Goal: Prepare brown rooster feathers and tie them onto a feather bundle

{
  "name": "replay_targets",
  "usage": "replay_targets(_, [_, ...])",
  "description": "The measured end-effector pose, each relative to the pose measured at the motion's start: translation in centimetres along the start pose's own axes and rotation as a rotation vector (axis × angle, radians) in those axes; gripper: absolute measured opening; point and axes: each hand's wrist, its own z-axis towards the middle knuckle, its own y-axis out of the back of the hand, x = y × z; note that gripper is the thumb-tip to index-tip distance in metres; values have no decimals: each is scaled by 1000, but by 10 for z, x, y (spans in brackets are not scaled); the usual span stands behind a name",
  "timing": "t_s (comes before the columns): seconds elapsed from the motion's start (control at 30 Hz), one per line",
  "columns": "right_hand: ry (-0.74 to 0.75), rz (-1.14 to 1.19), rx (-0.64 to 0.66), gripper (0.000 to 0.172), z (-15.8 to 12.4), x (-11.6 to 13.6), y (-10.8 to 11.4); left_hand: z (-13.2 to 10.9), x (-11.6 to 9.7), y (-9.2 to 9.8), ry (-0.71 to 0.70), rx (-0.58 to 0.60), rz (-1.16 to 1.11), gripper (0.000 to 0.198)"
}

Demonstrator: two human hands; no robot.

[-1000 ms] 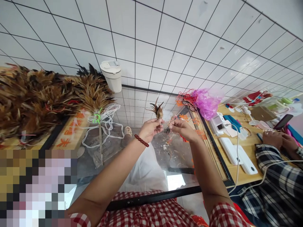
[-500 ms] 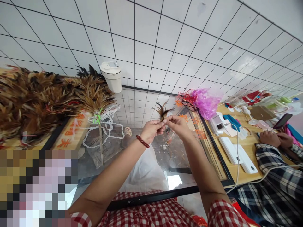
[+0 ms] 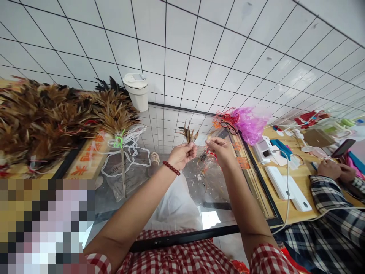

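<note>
My left hand (image 3: pixel 183 156), with a dark red bead bracelet on its wrist, pinches a small bunch of brown and black feathers (image 3: pixel 188 134) by its base, tips pointing up and away. To the right, my right hand (image 3: pixel 219 150) is closed in a pinch, a short gap apart from the feathers. What looks like a thin thread runs faintly across that gap to the right fingertips. Both hands are above the glass tabletop. Below the right hand, some red string (image 3: pixel 211 155) shows beside scattered bits.
A big heap of brown feathers (image 3: pixel 42 121) covers the left. Near it are a feather duster (image 3: pixel 115 110), white ribbon (image 3: pixel 132 152) and a lidded white bin (image 3: pixel 137 93). Rightward lie a purple plastic bag (image 3: pixel 250 125), white devices (image 3: pixel 288 188) and a co-worker's hands (image 3: pixel 332 170).
My hands have moved apart. The left shifted slightly left with the feathers, which now tilt left; the right drew off to the right, opening a gap between them.
</note>
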Motion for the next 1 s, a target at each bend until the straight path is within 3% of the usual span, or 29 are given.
replay_targets(0.13, [-1,94,78,32,-3,-8,-20,0,2,0,-14,26,10,13])
replay_targets(0.23, [-3,103,65,37,-3,-13,-29,1,4,0,-43,7,34,9])
replay_targets(0.37, [-23,94,79,42,-1,-13,-22,2,6,0,-97,-7,87,14])
replay_targets(0.47, [-119,131,160,43,0,-8,-12,1,7,-1,-91,24,112,15])
replay_targets(0.53, [-179,164,224,42,0,-6,-9,0,8,0,-70,64,139,14])
replay_targets(0.67, [-167,162,212,40,1,-7,-8,0,10,2,-22,188,204,15])
replay_targets(0.8, [-6,9,196,40,0,-11,-5,1,9,3,39,185,128,11])
replay_targets(0.9, [275,-342,162,66,-6,-11,-2,1,9,4,61,122,36,8])
replay_targets(1.0, [448,-614,96,66,-12,-7,-4,1,9,4,73,114,29,11])
